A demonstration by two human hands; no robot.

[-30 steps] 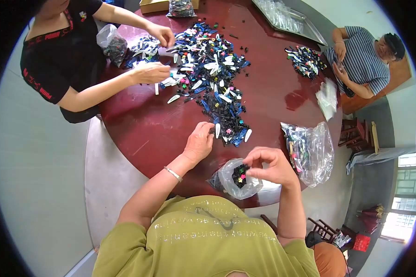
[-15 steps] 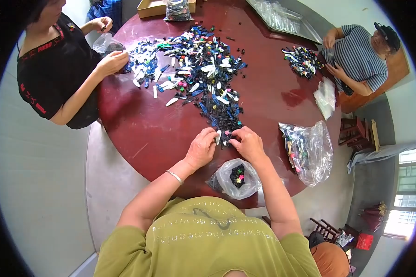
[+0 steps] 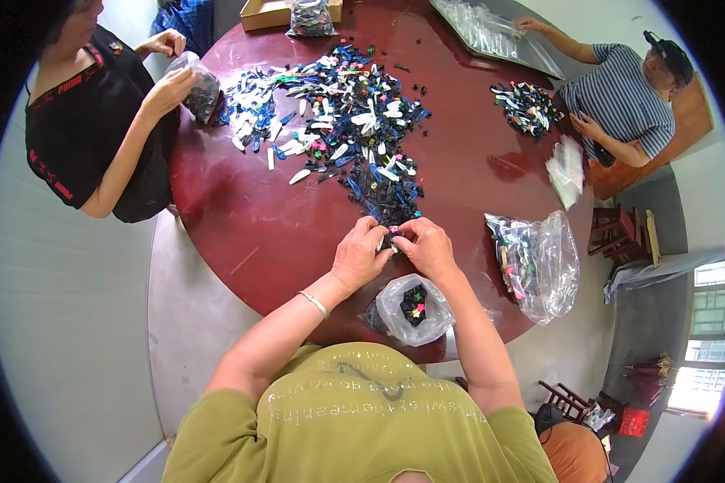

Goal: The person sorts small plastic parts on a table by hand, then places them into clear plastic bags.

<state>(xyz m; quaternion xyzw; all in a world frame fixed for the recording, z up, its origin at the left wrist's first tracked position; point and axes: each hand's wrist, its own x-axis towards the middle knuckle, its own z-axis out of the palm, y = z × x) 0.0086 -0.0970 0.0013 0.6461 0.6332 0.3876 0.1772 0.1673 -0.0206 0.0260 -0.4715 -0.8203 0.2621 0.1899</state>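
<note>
A long heap of hair clips [image 3: 383, 189], mostly black, blue and white with small coloured flowers, runs down the table toward me. At its near tip my left hand [image 3: 361, 253] has its fingers closed among the pieces. My right hand [image 3: 428, 248] meets it from the other side, thumb and fingers pinched together. A small pink piece and a bit of white show between the fingertips, but what each hand grips is hidden. Just below the hands stands an opened clear plastic bag [image 3: 399, 315], with black, green, pink and yellow pieces inside.
A filled clear bag [image 3: 544, 266] lies at the right edge of the round red table [image 3: 242, 233]. A person at left holds a bag [image 3: 204, 92]. Another person, far right, reaches to a tray [image 3: 491, 36] of plastic bags, beside a smaller clip pile [image 3: 528, 109].
My left hand has moved slightly right, toward my right hand, and the white clip at its fingers is mostly hidden. The right-hand person's arm has stretched to the tray; the left person's bag has risen.
</note>
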